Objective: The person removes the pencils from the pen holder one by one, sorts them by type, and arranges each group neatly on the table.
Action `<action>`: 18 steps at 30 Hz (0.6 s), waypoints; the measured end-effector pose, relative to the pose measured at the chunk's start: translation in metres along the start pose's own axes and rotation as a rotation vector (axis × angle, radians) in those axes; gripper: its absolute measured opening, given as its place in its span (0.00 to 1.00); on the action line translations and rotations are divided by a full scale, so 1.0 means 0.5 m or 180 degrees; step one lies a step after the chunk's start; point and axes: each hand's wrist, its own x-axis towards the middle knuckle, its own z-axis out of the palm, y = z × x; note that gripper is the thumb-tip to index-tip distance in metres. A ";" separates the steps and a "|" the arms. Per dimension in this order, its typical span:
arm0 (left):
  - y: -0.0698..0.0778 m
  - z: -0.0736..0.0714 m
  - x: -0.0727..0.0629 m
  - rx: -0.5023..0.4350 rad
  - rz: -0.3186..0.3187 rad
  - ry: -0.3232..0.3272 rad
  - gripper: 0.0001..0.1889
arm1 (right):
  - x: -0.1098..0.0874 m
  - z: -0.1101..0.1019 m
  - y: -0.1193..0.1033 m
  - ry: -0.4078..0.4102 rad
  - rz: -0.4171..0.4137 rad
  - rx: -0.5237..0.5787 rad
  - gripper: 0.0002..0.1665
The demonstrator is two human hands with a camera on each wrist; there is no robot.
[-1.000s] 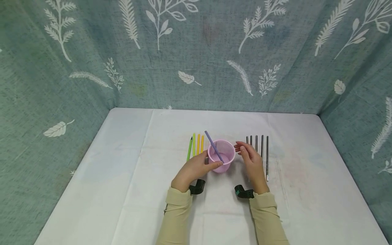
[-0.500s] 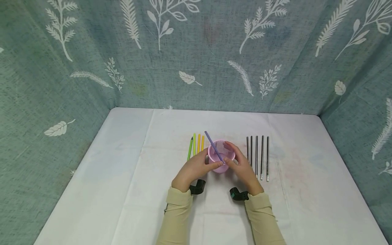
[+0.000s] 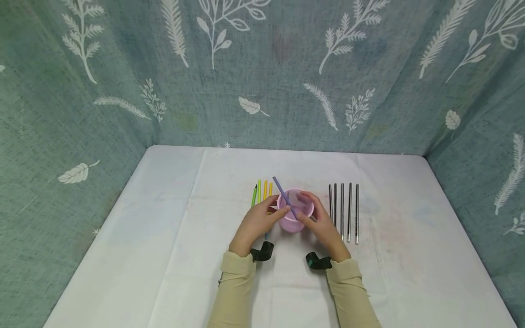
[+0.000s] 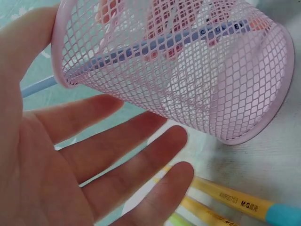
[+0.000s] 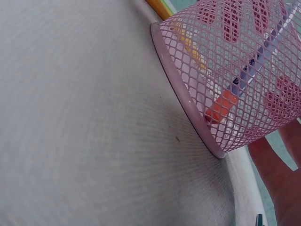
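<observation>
A pink mesh pen holder (image 3: 292,225) stands roughly upright over the middle of the white table, between both hands. Inside it leans one purple pencil (image 3: 283,193), its red eraser end (image 5: 223,105) down by the base in the right wrist view. My right hand (image 3: 321,224) grips the holder's right side, thumb at the near rim and fingers round the far side. On the left, my left hand (image 3: 258,221) has its thumb at the rim. In the left wrist view its other fingers (image 4: 141,155) are spread, straight and loose beside the mesh.
To the left lie green pencils (image 3: 254,196) and yellow pencils (image 3: 265,187), partly hidden behind my left hand. Several dark pencils (image 3: 350,212) lie in a parallel row on the right. A leaf-patterned curtain (image 3: 262,73) borders the table's back and sides.
My right hand has moved left from beside the dark pencils and taken hold of the pen holder. My left hand's fingers have loosened from it. The holder has hardly moved.
</observation>
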 end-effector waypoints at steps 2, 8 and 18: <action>-0.002 0.002 0.001 -0.0012 0.0035 0.0045 0.38 | 0.000 0.000 0.003 -0.0013 -0.0036 0.0041 0.33; -0.004 0.007 0.002 -0.0094 0.0084 0.0154 0.35 | 0.001 0.000 0.011 -0.0015 -0.0216 0.0117 0.34; -0.002 0.014 0.007 -0.0364 0.0168 0.0293 0.31 | 0.001 0.000 0.010 -0.0044 -0.0230 0.0107 0.35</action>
